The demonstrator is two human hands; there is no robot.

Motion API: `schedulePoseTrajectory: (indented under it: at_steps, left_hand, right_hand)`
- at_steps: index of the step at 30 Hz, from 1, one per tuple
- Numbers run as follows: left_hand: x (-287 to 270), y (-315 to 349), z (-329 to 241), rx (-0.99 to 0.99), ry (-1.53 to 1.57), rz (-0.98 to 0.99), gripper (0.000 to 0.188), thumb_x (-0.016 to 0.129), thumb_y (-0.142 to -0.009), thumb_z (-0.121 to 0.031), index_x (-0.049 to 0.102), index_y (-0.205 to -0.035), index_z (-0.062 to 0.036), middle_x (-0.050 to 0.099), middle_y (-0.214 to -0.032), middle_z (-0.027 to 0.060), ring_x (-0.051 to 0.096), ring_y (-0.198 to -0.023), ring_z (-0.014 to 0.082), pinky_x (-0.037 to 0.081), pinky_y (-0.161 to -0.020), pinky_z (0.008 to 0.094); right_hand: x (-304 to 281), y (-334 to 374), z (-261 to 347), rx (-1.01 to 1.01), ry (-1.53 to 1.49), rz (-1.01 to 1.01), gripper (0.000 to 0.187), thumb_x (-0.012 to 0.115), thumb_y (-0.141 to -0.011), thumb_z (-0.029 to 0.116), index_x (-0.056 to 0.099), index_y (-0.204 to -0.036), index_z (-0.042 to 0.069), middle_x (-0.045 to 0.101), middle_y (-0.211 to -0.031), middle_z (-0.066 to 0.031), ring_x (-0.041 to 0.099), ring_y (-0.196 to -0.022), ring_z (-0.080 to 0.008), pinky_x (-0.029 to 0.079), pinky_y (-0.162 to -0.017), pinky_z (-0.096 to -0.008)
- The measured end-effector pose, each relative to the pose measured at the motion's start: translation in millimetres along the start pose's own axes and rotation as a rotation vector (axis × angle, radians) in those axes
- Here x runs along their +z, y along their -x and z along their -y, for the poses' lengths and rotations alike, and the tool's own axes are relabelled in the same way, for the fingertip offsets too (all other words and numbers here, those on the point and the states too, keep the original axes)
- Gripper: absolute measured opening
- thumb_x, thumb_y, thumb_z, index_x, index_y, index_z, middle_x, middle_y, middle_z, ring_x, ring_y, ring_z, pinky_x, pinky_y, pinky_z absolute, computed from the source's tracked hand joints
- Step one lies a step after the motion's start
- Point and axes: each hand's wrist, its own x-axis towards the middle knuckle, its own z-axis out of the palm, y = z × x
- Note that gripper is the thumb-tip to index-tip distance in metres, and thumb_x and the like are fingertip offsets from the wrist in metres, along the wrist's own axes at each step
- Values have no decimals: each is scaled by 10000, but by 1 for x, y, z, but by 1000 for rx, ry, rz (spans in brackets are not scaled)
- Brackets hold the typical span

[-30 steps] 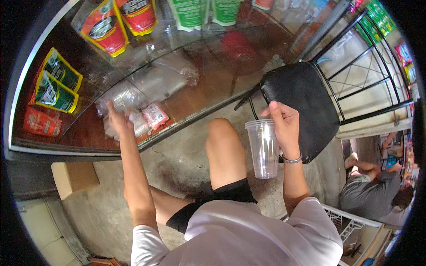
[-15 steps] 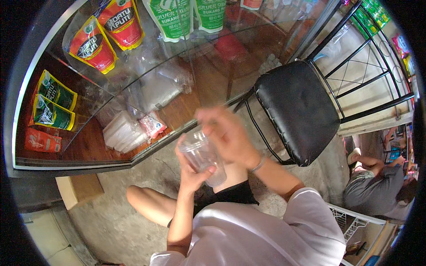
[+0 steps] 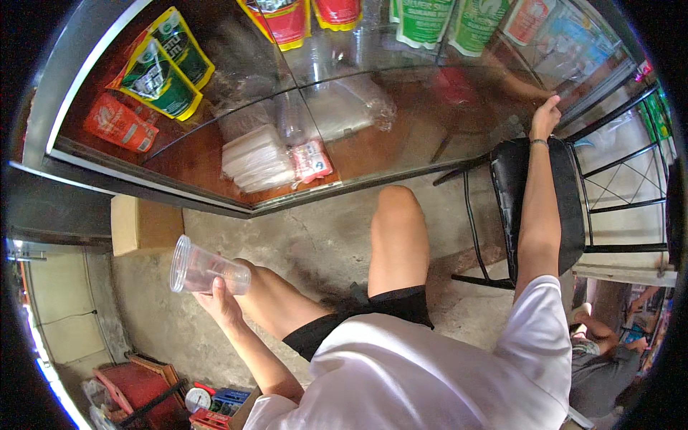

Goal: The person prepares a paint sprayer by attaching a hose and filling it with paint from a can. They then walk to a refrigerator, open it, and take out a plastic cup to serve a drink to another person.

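Note:
My left hand [image 3: 221, 304] is wrapped round a clear plastic cup [image 3: 209, 268], tipped on its side with its wide rim to the left. The rim shows more than one ring, so I cannot tell whether cups are nested. Far to the right, my right hand [image 3: 545, 119] reaches out over the black chair [image 3: 548, 208]. Its fingers are curled at the edge of the glass door [image 3: 494, 115] of a display cabinet. Behind the glass lie plastic-wrapped clear packs [image 3: 258, 159] and a small red-and-white packet [image 3: 311, 162].
Red, green [image 3: 159, 79] and white-green pouches [image 3: 424, 21] stand in the cabinet. A cardboard box [image 3: 147, 226] sits on the concrete floor by its left corner. At lower left are a red crate-like item [image 3: 140, 394] and a round dial scale [image 3: 198, 398]. Another person [image 3: 602, 373] is at the far right.
My hands have parted: the left carried the cup down and left, and the right went from beside the cup to the cabinet glass. The view has turned as well.

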Motion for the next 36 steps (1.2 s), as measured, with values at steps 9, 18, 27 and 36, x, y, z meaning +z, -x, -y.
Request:
schedulePoseTrajectory:
  at_steps: [9,18,27,36]
  left_hand:
    - [-22,-5,3,28,10,-58,1027,895,-720,-318,296,-1507,-42,459,-1431,164,533,-1239,324,455,-1050,483]
    - [-27,-29,1,171,-252,76,886,811,-832,-319,313,-1500,-18,517,-1395,218,516,-1271,341,397,-1099,501]
    - [98,-40,-33,230,-66,446,1043,897,-737,-364,290,-1492,22,412,-1496,225,433,-1343,356,358,-1119,522]
    - [250,-14,-57,212,105,1029,1116,885,-722,-406,218,-1525,-12,444,-1435,218,483,-1278,342,412,-1068,496]
  right_hand:
    - [5,85,50,-33,40,175,844,372,-999,628,571,-1058,-190,552,-1164,-411,517,-1097,-531,377,-1008,-553]
    - [-11,220,153,-289,-41,75,593,518,-967,475,612,-737,-63,621,-736,-288,619,-747,-464,454,-695,-535]
    - [-12,290,208,-74,-20,249,817,499,-975,559,348,-1312,-170,424,-1184,-334,484,-1067,-485,414,-957,-539]
    - [-34,292,189,6,-231,588,950,546,-965,515,143,-1479,-174,177,-1476,-472,275,-1367,-608,286,-1165,-539]
